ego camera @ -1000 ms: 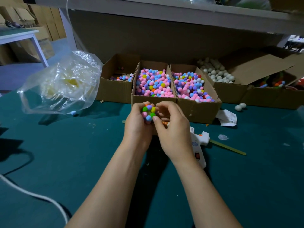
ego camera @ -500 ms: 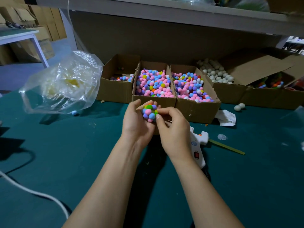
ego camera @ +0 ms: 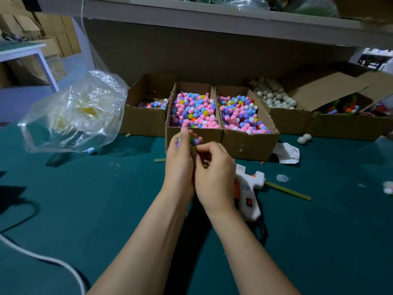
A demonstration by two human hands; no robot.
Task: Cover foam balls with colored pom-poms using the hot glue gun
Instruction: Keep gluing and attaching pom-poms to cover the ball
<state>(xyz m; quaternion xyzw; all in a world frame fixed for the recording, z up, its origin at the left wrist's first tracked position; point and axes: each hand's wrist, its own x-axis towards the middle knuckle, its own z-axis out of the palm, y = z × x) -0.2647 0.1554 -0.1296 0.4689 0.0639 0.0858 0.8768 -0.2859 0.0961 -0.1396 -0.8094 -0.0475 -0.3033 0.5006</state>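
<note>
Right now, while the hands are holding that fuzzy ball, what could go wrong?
1. The glue gun lies right beside the right hand, its tip hidden behind that hand; if it is hot, it might burn a finger.
2. Its dark cord runs beside the right forearm, so an arm could snag it and drag the gun.
3. The left hand holds the pom-pom ball in the air; a loose grip might drop it onto the table.

The lone head camera is looking forward and down, hanging close over the table (ego camera: 85, 199), facing pom-pom boxes (ego camera: 248, 145) along its far edge.
</note>
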